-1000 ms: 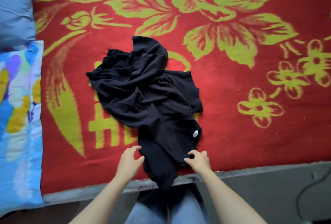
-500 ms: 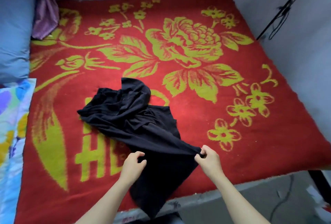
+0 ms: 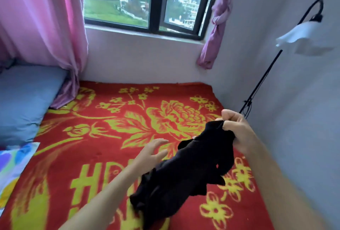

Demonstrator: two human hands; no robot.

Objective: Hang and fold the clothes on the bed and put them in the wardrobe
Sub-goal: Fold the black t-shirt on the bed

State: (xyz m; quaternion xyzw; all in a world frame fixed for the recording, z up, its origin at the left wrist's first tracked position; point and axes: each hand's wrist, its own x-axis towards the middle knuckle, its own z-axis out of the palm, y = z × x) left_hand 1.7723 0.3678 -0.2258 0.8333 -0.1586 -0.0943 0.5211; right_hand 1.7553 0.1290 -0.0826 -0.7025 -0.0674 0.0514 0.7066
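1 garment point(image 3: 185, 172) in right hand point(image 3: 237, 130), left hand point(image 3: 152, 153) beside

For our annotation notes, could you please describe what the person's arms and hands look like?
The left forearm and right forearm are bare in view: no sleeves, watch or bracelet. The left hand and right hand are ungloved; no rings show on the visible fingers.
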